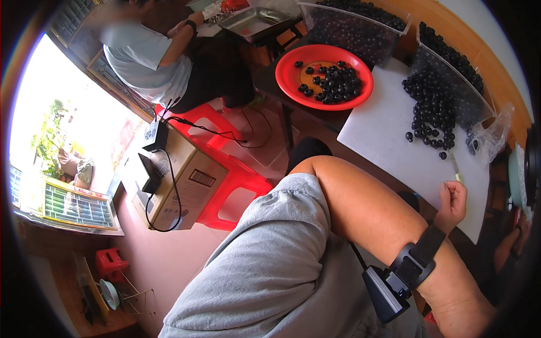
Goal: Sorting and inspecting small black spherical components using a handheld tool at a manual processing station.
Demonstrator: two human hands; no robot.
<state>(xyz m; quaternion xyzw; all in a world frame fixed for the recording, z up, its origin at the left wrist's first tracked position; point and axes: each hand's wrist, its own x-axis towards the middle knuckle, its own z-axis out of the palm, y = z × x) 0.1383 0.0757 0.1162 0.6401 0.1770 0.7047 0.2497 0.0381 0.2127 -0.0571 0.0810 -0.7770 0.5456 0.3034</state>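
My left arm crosses the view close up, its grey sleeve [259, 242] ending near the elbow and a black strap with a small device round the wrist. My left hand [465, 312] reaches the lower right rim, its fingers out of sight. Beyond that wrist, my right hand [452, 204] is closed at the edge of a white board [383, 118]. From its fingertips a small knife [456, 168] with a pale handle points away, apparently held. Dark round fruits [431, 110] lie heaped on the board, and more fill a red plate [285, 84] on the left.
Two clear tubs [352, 36] [451, 70] full of dark fruits stand behind the board, near a crumpled plastic bag [493, 138]. Another person [149, 62] sits at the upper left by a metal tray [256, 23]. Red stools [239, 183] and a cardboard box [183, 180] with cables stand left.
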